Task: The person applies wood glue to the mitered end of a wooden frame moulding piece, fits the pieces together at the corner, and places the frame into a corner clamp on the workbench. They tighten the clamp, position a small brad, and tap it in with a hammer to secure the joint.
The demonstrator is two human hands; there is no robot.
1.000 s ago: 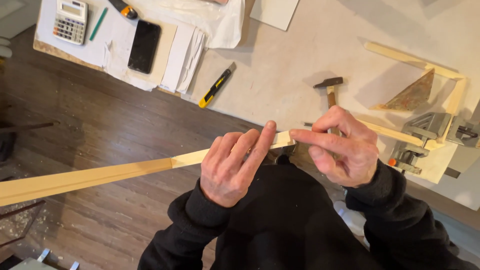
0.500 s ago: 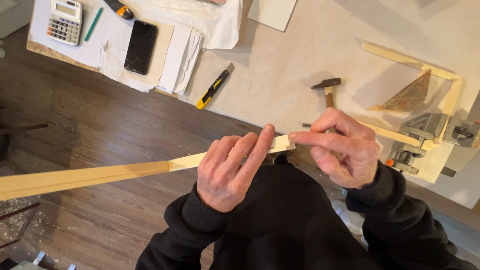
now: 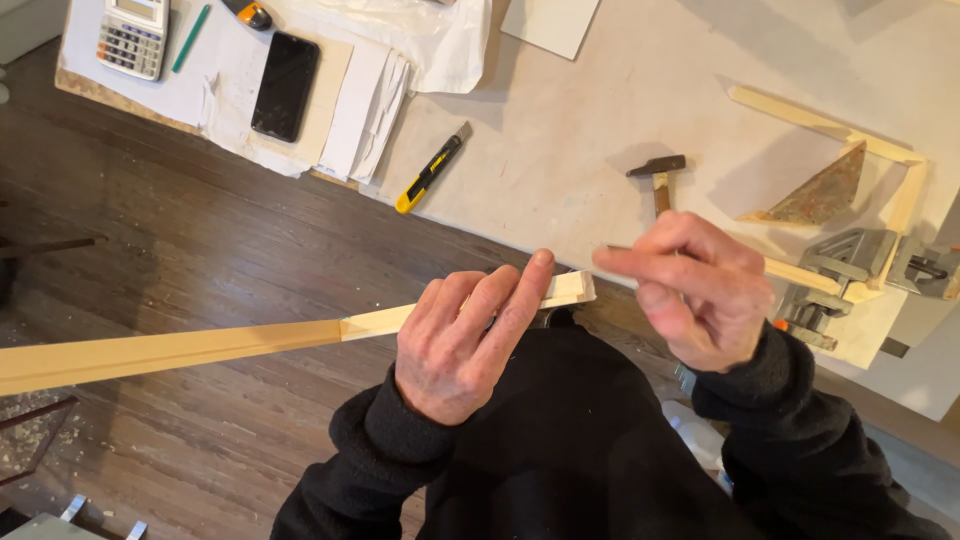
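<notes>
Two hands meet over the dark floor; our left hand (image 3: 462,345) curls its fingers (image 3: 520,295) around a pale wooden strip (image 3: 200,345), closed on it near its cut end, the strip running off toward nine o'clock; our right hand (image 3: 700,290), just apart at three o'clock, pinches its fingertips (image 3: 615,262) together, on what we cannot tell; a hammer (image 3: 658,175) lies at twelve o'clock on the worktable (image 3: 560,140); a yellow utility knife (image 3: 432,170) at eleven.

Hammer (image 3: 657,172), utility knife (image 3: 432,170), phone (image 3: 285,85), calculator (image 3: 133,37).
</notes>
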